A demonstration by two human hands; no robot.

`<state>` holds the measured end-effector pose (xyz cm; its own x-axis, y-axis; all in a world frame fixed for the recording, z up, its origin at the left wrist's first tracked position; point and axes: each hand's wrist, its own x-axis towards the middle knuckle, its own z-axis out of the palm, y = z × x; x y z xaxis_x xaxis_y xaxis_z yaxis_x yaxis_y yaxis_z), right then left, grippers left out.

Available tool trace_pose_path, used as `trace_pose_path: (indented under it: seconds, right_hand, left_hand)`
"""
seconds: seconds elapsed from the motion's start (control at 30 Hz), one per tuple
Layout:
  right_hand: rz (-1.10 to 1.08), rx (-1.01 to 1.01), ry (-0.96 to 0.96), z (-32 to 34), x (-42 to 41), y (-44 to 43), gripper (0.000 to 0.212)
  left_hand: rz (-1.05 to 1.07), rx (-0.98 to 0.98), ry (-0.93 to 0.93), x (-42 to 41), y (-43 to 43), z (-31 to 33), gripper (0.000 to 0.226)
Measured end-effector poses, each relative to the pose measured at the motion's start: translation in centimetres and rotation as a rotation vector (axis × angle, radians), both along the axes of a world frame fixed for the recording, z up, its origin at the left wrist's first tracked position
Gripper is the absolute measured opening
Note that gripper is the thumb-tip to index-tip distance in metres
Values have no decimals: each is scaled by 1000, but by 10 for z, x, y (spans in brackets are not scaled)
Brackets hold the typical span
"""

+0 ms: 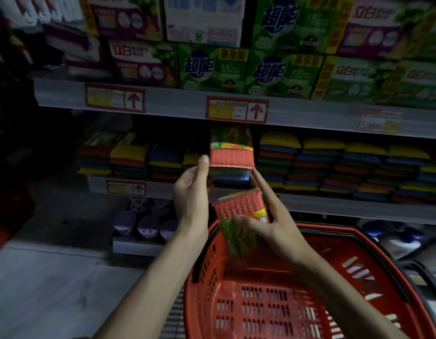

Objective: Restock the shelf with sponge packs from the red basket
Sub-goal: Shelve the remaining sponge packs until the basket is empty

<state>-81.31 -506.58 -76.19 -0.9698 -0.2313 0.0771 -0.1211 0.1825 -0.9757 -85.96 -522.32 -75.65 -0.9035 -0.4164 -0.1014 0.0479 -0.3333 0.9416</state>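
At the dim aisle's sponge shelf (322, 204), your left hand (191, 192) pinches one sponge pack (231, 155) to slot it in, while your right hand (275, 223) fingers clamp a second sponge pack (239, 206) above the red basket (358, 237), likely next.

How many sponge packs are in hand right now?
2: upper sponge pack at the shelf in the left hand; lower sponge pack over the red basket in the right hand.

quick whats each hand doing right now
Left hand: holds the upper sponge pack at the shelf.
Right hand: holds the lower sponge pack over the red basket.
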Motion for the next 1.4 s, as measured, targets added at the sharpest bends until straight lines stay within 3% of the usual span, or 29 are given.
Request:
trace_pose_path:
  seconds: [0.2,0.8,1.13,1.4]
  right_hand:
    - [-51,-10,-24,5,-15,4,93]
    - [-86,123,-12,-5,-30,15,101]
    - [-113,176,-15,-4,-37,17,96]
    - [-146,220,-22,-4,-46,16,98]
  left_hand:
    - [-58,-134,28,-11,7,-9,32]
    - [22,-157,-24,-27,21,-6,46]
    - [62,-138,-62,-37,29,-9,23]
    - [51,-112,-74,-40,30,-12,44]
